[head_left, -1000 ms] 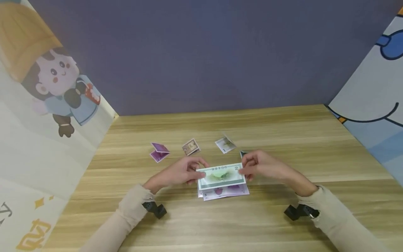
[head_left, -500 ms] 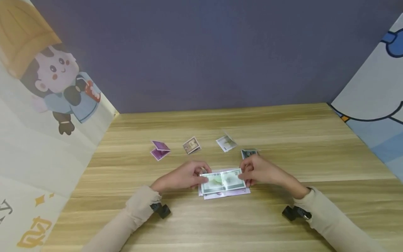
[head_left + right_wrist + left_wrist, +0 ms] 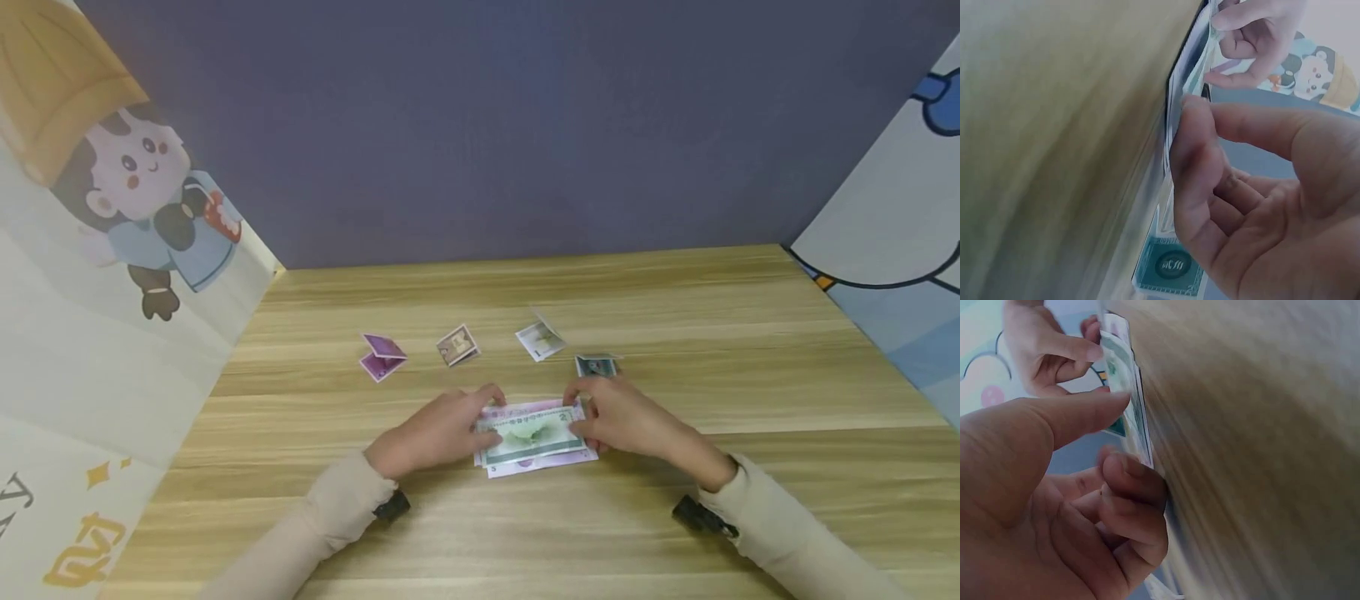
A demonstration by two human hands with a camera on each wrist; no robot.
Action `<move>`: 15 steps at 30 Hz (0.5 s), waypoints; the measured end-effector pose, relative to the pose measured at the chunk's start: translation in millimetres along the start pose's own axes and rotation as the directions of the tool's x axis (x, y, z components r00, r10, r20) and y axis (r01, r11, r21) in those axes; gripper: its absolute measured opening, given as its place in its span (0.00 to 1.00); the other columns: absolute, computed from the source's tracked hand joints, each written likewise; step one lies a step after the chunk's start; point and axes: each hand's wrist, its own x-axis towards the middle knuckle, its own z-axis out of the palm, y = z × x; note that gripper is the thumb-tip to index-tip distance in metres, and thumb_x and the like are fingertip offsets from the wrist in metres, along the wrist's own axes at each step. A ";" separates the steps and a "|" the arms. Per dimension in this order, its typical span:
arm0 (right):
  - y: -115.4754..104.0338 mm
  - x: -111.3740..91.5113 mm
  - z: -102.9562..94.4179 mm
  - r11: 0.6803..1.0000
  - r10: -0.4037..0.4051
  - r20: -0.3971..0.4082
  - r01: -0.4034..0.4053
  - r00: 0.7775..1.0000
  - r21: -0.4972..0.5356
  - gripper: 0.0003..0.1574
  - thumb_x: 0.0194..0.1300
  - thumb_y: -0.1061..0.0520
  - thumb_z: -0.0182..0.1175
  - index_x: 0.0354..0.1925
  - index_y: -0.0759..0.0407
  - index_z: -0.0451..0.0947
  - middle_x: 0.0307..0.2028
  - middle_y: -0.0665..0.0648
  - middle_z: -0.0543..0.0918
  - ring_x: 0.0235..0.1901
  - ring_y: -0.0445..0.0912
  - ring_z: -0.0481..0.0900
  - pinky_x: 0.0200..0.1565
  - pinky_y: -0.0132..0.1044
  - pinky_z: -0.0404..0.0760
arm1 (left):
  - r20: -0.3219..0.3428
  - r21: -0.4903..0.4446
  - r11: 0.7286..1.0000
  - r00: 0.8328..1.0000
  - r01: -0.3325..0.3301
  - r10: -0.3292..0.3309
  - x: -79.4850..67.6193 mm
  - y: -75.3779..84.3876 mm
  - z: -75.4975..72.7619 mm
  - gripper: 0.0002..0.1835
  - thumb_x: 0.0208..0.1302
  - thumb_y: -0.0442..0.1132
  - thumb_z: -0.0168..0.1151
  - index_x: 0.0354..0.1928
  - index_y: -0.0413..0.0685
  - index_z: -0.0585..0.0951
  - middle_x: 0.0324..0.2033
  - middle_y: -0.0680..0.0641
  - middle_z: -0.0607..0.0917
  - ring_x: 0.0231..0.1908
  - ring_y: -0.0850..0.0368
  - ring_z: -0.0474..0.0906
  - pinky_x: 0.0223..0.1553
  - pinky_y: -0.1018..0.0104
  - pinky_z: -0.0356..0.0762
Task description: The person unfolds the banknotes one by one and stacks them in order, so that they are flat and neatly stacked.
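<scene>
A green banknote (image 3: pixel 534 435) marked 2 lies over purple banknotes (image 3: pixel 558 458), which stick out along its front and back edges. At its left end my left hand (image 3: pixel 427 433) has the thumb on its face and the fingers bent at the far edge. My right hand (image 3: pixel 630 421) holds the opposite end between thumb and forefinger. From the right wrist, the thumb and forefinger tips (image 3: pixel 1191 105) come together at the green note's corner. The left wrist view shows the left thumb (image 3: pixel 1100 407) along the note, apart from the curled fingers.
Folded banknotes stand half open farther back on the wooden table (image 3: pixel 690 325): a purple one (image 3: pixel 382 358), a brown one (image 3: pixel 457 345), a pale one (image 3: pixel 540 340) and a dark green one (image 3: pixel 596 367) just beyond the right hand. A dark panel (image 3: pixel 480 133) rises behind.
The green banknote has come down from above the purple ones and toward me, now lying closer over them. Both hands moved with it, and the left forefinger has spread from the thumb.
</scene>
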 end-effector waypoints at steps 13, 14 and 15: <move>-8.1 -3.3 13.9 0.961 -0.234 0.062 0.241 0.970 -0.135 0.27 0.60 0.62 0.69 0.58 0.56 0.76 0.22 0.41 0.76 0.21 0.34 0.72 0.24 0.31 0.76 | -0.044 0.284 0.947 0.984 -0.151 0.170 -8.3 31.6 14.2 0.34 0.61 0.58 0.69 0.62 0.48 0.72 0.33 0.51 0.85 0.26 0.66 0.76 0.25 0.72 0.76; -8.8 -3.7 14.5 0.957 -0.244 0.063 0.251 0.968 -0.144 0.28 0.60 0.61 0.69 0.58 0.55 0.76 0.22 0.40 0.76 0.21 0.33 0.72 0.24 0.31 0.76 | -0.041 0.301 0.941 0.984 -0.155 0.175 -8.6 33.4 15.8 0.35 0.59 0.59 0.70 0.62 0.48 0.71 0.33 0.51 0.84 0.26 0.65 0.76 0.24 0.71 0.76; -9.5 -4.1 14.8 0.954 -0.252 0.062 0.259 0.966 -0.152 0.29 0.60 0.60 0.70 0.59 0.55 0.75 0.22 0.40 0.76 0.21 0.33 0.72 0.24 0.30 0.76 | -0.038 0.317 0.935 0.983 -0.158 0.179 -8.7 34.6 17.3 0.36 0.57 0.60 0.71 0.61 0.49 0.71 0.32 0.52 0.84 0.26 0.65 0.76 0.23 0.71 0.76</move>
